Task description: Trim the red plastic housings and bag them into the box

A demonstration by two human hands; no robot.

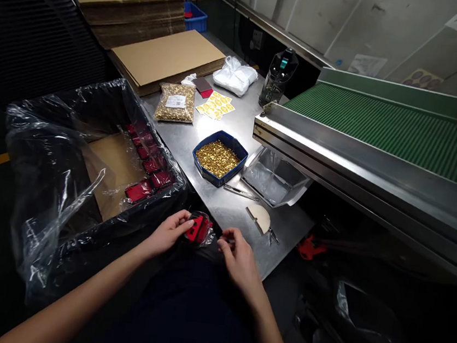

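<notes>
My left hand (171, 232) grips a red and black item in a clear plastic bag (199, 230) by its left side, just off the table's near edge. To the right of that bag is my right hand (237, 252), fingers curled with the fingertips close together; whatever they may pinch is too small to make out. Left of my hands stands a box lined with clear plastic (109, 224). Several similar red and black packs (139, 190) lie along its right side. Ahead on the metal table sits a blue tray (198, 169) of small gold-coloured pieces (218, 158).
Tweezers (241, 193), a pale half-round piece (259, 217) and a grey bin (274, 185) lie right of the tray. A green conveyor belt (398, 133) runs along the right. Behind are a bag of gold pieces (175, 103), sticker sheets (217, 106), a bottle (278, 78) and cardboard stacks (167, 57).
</notes>
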